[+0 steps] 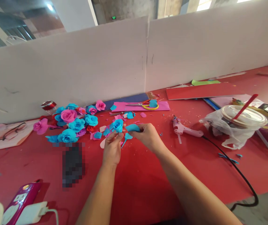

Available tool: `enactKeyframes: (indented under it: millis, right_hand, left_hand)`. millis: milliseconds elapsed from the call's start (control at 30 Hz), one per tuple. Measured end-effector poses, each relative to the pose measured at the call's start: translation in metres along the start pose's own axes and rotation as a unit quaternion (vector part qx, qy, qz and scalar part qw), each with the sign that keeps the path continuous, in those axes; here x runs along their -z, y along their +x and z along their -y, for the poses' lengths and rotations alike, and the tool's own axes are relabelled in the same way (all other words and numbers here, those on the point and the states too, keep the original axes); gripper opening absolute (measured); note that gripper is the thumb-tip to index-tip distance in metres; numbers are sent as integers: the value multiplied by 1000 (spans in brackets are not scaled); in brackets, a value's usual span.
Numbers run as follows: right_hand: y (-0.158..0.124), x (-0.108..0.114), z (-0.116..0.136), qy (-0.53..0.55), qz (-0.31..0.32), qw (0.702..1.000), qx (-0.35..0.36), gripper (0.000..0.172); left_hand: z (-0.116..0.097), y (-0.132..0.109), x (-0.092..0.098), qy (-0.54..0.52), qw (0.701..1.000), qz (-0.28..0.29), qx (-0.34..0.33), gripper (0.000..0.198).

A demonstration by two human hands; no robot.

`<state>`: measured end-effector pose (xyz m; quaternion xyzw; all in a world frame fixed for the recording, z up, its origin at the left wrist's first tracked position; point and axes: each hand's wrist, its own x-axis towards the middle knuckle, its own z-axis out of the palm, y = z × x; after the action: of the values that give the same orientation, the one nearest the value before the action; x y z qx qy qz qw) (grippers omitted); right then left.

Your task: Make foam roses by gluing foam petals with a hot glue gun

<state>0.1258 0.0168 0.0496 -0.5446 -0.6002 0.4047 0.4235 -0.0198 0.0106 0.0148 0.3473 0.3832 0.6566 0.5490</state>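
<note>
Between the fingers of my left hand is a blue paper flower, held upright with its rolled petals facing up. My right hand pinches a loose blue paper petal just to the right of the flower, with a small gap between them. Under and behind both hands lie cut petals and scraps in blue and pink, among them a blue petal on the table. A pink hot glue gun rests on its stand to the right of my right hand.
Finished paper flowers cluster at the left. Yellow-handled scissors lie on pink paper behind. A lidded cup in a plastic bag stands right; the glue gun's black cord trails forward. A power strip sits front left.
</note>
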Motion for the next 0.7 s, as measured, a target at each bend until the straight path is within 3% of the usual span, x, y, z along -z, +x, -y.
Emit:
enactKeyframes:
  millis: [100,200,367,533,700]
  right_hand:
    - [-1,0,2,-25,20,999,-26,22]
    - [-1,-2,0,-34,13,999,-15,22]
    - [-3,-12,-1,124,-23,992,25,18]
    - [-9,-13,9,234,-85,968,33,16]
    - [-10,-11,10,216,-106,970,29,8]
  left_hand:
    - [2,-2,-2,13,1000,7,3,15]
    - [5,0,-2,-9,1000,-25,11,15]
    - [5,3,-2,-104,991,-79,43,18]
    - [2,-2,-4,-146,985,-44,78,16]
    - [7,-4,-4,-113,989,-39,84,17]
